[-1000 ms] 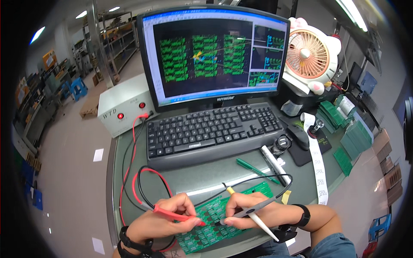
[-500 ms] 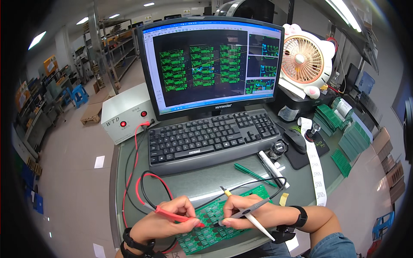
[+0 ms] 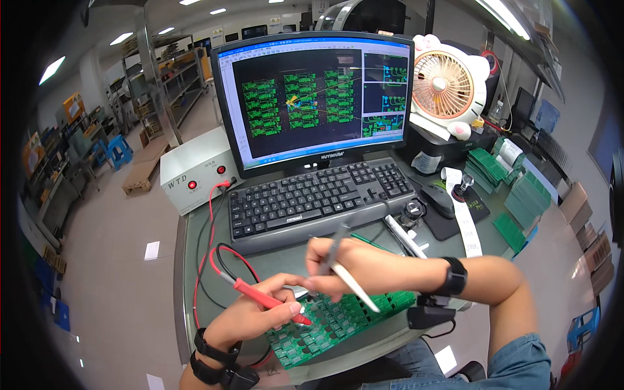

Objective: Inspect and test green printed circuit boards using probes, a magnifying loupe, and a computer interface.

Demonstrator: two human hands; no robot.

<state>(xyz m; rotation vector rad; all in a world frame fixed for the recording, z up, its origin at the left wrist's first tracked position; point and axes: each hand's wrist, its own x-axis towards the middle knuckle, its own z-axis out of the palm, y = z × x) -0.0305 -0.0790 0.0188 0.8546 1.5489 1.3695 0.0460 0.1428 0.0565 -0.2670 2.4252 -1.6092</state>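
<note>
A red test probe (image 3: 265,299) is pinched in my left hand (image 3: 250,320), its tip down on the green circuit board panel (image 3: 341,320). My right hand (image 3: 354,265) is closed round a grey test probe (image 3: 333,250) and a slim white-handled tool (image 3: 356,287), both slanting and partly blurred. It hovers above the panel's far edge, close to my left fingertips; whether the hands touch I cannot tell. Small components cover the panel, which lies slanted at the table's front edge, partly hidden under my hands.
Behind my hands stand a black keyboard (image 3: 318,205) and a monitor (image 3: 312,97) showing green board layouts. A white box (image 3: 198,170) with red sockets feeds the leads at left. At right are a mouse (image 3: 437,200), a paper strip (image 3: 465,227), stacked green boards (image 3: 528,198) and a fan (image 3: 445,84).
My right hand has lifted off the panel and moved forward, turning the grey probe more upright. My left hand still holds the red probe on the board. A yellow mark now shows on the screen.
</note>
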